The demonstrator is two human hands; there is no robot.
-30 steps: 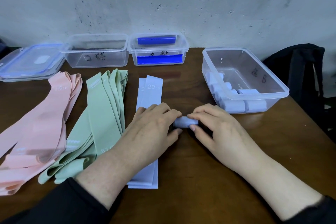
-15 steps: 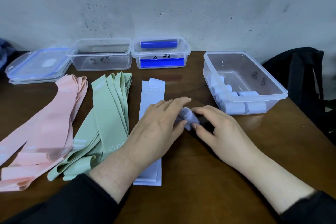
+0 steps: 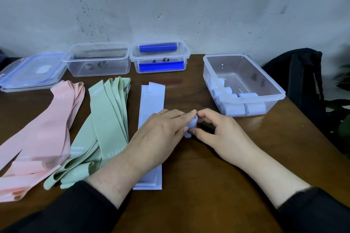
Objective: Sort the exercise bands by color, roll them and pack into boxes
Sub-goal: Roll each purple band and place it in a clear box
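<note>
A small rolled pale-blue band (image 3: 191, 124) stands on end between my two hands at the table's middle. My left hand (image 3: 161, 134) holds its left side with the fingertips, and my right hand (image 3: 217, 132) pinches its right side with thumb and forefinger. Flat pale-blue bands (image 3: 152, 100) lie under my left wrist. Green bands (image 3: 106, 119) and pink bands (image 3: 43, 134) lie fanned out to the left. The clear box (image 3: 244, 100) at the right holds several rolled pale-blue bands (image 3: 238, 108).
At the back stand an empty clear box (image 3: 98, 60), a clear box with blue clips (image 3: 160, 58) and a stack of blue-rimmed lids (image 3: 32, 72). A black bag (image 3: 303, 81) sits off the table's right edge. The wall lies close behind.
The roll has turned from lying sideways to standing on end between my fingers. My view has shifted slightly, so the table items sit lower in frame.
</note>
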